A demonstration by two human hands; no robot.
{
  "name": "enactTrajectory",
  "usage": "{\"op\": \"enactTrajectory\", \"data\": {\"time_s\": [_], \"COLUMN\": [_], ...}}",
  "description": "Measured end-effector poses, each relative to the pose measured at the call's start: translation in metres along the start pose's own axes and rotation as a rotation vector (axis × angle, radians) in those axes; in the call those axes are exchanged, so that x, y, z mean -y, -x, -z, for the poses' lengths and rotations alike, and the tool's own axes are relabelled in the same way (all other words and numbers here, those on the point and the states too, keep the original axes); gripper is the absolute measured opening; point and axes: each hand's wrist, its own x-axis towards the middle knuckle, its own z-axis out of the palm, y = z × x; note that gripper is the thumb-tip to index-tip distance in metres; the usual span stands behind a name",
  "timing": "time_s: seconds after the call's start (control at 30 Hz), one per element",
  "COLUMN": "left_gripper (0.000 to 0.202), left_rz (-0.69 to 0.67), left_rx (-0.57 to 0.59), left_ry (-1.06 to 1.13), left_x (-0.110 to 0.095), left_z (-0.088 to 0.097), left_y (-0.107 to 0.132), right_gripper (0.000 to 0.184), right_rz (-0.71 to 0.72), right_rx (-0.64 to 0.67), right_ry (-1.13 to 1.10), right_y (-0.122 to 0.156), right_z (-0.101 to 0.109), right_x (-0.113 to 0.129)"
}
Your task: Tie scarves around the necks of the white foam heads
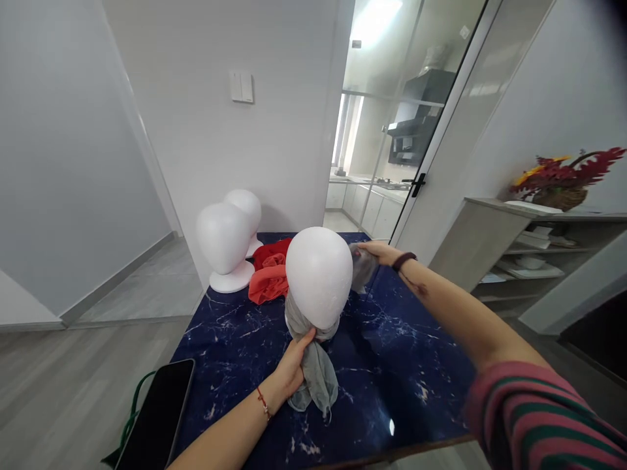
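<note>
A white foam mannequin head [319, 274] stands upright on the dark blue marbled table, with a sheer grey scarf [318, 378] wrapped about its neck. My left hand [292, 369] is closed on the scarf at the front of the neck, thumb on top, and one end hangs down below onto the table. Out to the right of the head, my right hand [379, 251] grips another grey part of the scarf, which spreads between it and the head. The scarf's path behind the head is hidden. Red and coral scarves [269, 282] lie bunched just left of the head.
Two more white foam heads [223, 238] stand at the table's back left, against the wall. A black phone or tablet [157, 418] with a green cord lies at the left front edge. Right of the table are a glass door [382, 130] and a shelf unit [514, 228].
</note>
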Motion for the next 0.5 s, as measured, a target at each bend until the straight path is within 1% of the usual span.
{"op": "enactTrajectory", "data": {"time_s": [0.03,0.1,0.13,0.17,0.23,0.27,0.3,0.33,0.37,0.43,0.47,0.5], "left_gripper": [0.039,0.037,0.037,0.037,0.039,0.040,0.041,0.042,0.043,0.044,0.045,0.045], "left_rz": [0.003,0.015,0.020,0.022,0.019,0.011,0.005,0.004,0.008,0.020,0.027,0.030], "left_rx": [0.003,0.010,0.013,0.014,0.007,0.002,-0.001,0.000,0.003,0.012,0.025,0.044], "left_ry": [0.006,0.012,0.014,0.016,0.016,0.014,0.010,0.005,0.000,-0.001,0.003,0.006], "left_x": [0.000,0.000,0.001,0.001,0.002,0.002,0.003,0.003,0.002,0.002,0.001,0.001], "left_z": [0.000,-0.001,-0.001,0.000,0.001,0.001,0.001,0.002,0.001,0.001,0.000,0.000], "left_y": [-0.001,-0.002,-0.002,-0.003,-0.004,-0.005,-0.005,-0.006,-0.006,-0.005,-0.005,-0.004], "right_gripper": [0.019,0.024,0.029,0.032,0.036,0.034,0.030,0.030,0.036,0.051,0.056,0.056], "right_rz": [-0.060,-0.207,-0.259,-0.275,-0.288,-0.291,-0.300,-0.310,-0.313,-0.313,-0.293,-0.280], "right_rx": [0.040,0.159,0.214,0.242,0.308,0.358,0.414,0.483,0.567,0.684,0.718,0.717], "right_ry": [-0.021,-0.107,-0.133,-0.149,-0.178,-0.209,-0.247,-0.275,-0.311,-0.410,-0.454,-0.497], "right_y": [0.012,0.041,0.058,0.078,0.121,0.144,0.166,0.188,0.209,0.241,0.252,0.260], "right_z": [0.011,0.033,0.043,0.050,0.056,0.053,0.044,0.032,0.014,-0.029,-0.054,-0.079], "right_x": [-0.014,-0.040,-0.052,-0.063,-0.083,-0.092,-0.101,-0.109,-0.116,-0.128,-0.133,-0.137]}}
